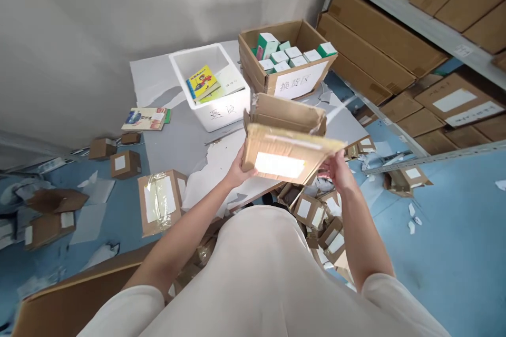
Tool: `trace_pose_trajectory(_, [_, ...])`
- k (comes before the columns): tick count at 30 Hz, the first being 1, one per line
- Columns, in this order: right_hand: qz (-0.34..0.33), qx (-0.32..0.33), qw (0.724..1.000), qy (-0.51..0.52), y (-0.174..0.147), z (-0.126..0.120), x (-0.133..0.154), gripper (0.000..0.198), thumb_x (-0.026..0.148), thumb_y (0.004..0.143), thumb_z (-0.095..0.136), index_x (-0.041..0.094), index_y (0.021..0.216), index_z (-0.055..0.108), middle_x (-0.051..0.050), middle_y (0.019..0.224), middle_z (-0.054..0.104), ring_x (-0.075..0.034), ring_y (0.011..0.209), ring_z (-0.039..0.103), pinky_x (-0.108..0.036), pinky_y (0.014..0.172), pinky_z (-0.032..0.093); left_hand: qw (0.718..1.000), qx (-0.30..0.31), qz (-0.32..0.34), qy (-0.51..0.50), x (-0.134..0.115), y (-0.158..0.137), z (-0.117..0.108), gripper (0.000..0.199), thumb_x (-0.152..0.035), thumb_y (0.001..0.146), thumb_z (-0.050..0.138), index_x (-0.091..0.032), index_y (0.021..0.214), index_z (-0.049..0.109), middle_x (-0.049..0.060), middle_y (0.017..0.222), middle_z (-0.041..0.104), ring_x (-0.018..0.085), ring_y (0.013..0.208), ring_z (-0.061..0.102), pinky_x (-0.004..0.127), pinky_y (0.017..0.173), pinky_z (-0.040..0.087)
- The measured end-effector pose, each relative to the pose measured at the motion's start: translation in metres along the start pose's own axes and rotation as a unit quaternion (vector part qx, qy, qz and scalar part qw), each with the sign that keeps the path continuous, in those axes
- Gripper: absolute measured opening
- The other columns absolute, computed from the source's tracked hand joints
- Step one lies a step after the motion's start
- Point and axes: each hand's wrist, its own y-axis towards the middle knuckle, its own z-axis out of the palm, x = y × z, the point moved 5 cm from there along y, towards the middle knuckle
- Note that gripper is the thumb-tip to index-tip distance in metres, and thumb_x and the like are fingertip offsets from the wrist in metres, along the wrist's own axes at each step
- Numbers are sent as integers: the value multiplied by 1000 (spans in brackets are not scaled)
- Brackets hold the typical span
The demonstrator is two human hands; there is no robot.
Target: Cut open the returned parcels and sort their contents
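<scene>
An opened cardboard box point(276, 142) with a white label and torn flaps is held up over the front of the table. My left hand point(238, 171) grips its left lower corner, and my right hand point(338, 171) has hold of its right edge. The box is tilted, and its inside is mostly hidden from me. Just behind it stand a white foam bin point(221, 110) with a yellow book point(203, 83) in it and a larger carton point(272, 81) with several green and white boxes point(292, 52).
Books point(144, 118) lie at the table's left edge. A taped carton point(160, 202) stands left of my arm. Several small cartons point(312, 210) are heaped below the table's front. Metal shelving point(419, 0) with long cartons lines the right side. Paper scraps litter the blue floor point(454, 231).
</scene>
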Motion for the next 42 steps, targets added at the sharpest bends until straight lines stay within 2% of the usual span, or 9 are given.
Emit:
trace_pose_trajectory(4, [-153,-38,985,-74,-38,-22,-7,109,73,64,67,25,153,25,-11,143,52,-29,131,48,-46,107,41,977,94,-155,-112,10,10,55,73,-64,70,70,-24,129,52,12,127,60,29,118,58,52,99,46])
trace_pose_trajectory(7, [-159,-158,950,-220,-62,-36,-24,125,56,62,79,20,156,5,-16,155,33,-31,141,34,-49,113,32,951,189,-226,-92,13,9,90,70,-63,67,75,-23,122,55,12,123,61,28,115,60,54,98,46])
trace_pose_trajectory(9, [-148,-240,919,-276,-73,-44,-33,121,51,70,74,16,156,-5,-19,152,38,-32,139,37,-50,112,34,955,218,-199,-21,15,10,106,71,-51,59,85,-22,118,57,11,122,62,28,116,58,53,102,43])
trace_pose_trajectory(14, [-183,-317,843,-394,-94,-51,-43,120,53,76,67,13,152,-17,-24,155,25,-36,144,26,-56,107,39,990,121,-68,19,24,11,137,69,-32,57,88,-23,115,51,9,128,56,25,126,51,46,107,42])
trace_pose_trajectory(17, [-160,-326,802,-475,-105,-52,-50,111,55,77,64,12,153,-4,-27,154,21,-40,142,27,-57,98,46,990,120,-72,-12,35,4,164,66,-34,63,84,-25,115,44,8,123,58,22,118,57,44,100,49])
trace_pose_trajectory(21, [-117,-367,775,-501,-116,-59,-62,86,55,76,64,18,145,27,-24,148,24,-41,133,38,-55,90,51,989,119,-70,-45,41,-7,197,77,-34,59,87,-27,118,39,10,130,53,24,120,56,41,92,55])
trace_pose_trajectory(30, [-133,-475,724,-482,-109,-91,-75,65,46,75,64,16,128,40,-23,135,27,-39,127,39,-54,91,47,994,97,-42,-40,48,-6,253,83,-36,60,86,-25,126,38,11,124,59,21,111,63,40,95,54])
trace_pose_trajectory(38, [-33,-555,615,-559,-129,-152,-83,62,68,72,60,15,104,63,-22,115,46,-40,114,45,-55,90,41,976,188,-80,-75,54,-1,340,78,-35,62,85,-29,126,42,4,112,66,18,109,64,39,98,51])
trace_pose_trajectory(42, [-5,-500,618,-606,-149,-184,-83,68,74,75,51,17,108,66,-19,107,56,-39,110,48,-58,97,30,965,230,-100,-78,61,-7,372,81,-33,57,88,-28,123,42,6,118,63,18,109,64,35,96,51])
